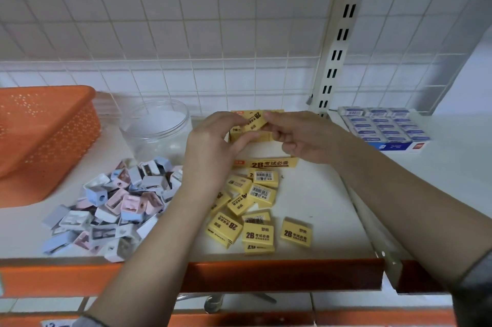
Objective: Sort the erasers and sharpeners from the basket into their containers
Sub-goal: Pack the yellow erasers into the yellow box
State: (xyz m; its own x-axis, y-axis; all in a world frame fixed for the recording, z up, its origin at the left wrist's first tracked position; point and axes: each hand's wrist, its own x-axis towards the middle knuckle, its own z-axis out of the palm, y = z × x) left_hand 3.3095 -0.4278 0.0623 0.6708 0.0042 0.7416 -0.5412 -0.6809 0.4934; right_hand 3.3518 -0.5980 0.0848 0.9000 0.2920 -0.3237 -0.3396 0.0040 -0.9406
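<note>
A yellow 2B eraser (255, 119) is held over the open yellow eraser box (266, 137) at the shelf's back. My left hand (213, 145) pinches the eraser's left end, and my right hand (300, 137) pinches its right end. Several more yellow erasers (255, 209) lie loose on the white shelf in front of the box. A heap of pastel blue, pink and white sharpeners (117, 204) lies to their left. Behind the heap stands an open clear plastic jar (157, 129). The orange basket (45, 134) sits tilted at the far left.
The yellow box's flap (266, 163) lies flat in front of it. A blue-and-white box of erasers (386, 126) stands at the back right. A slotted metal upright (343, 33) rises behind, against wire mesh. The shelf's orange front edge (266, 273) runs below.
</note>
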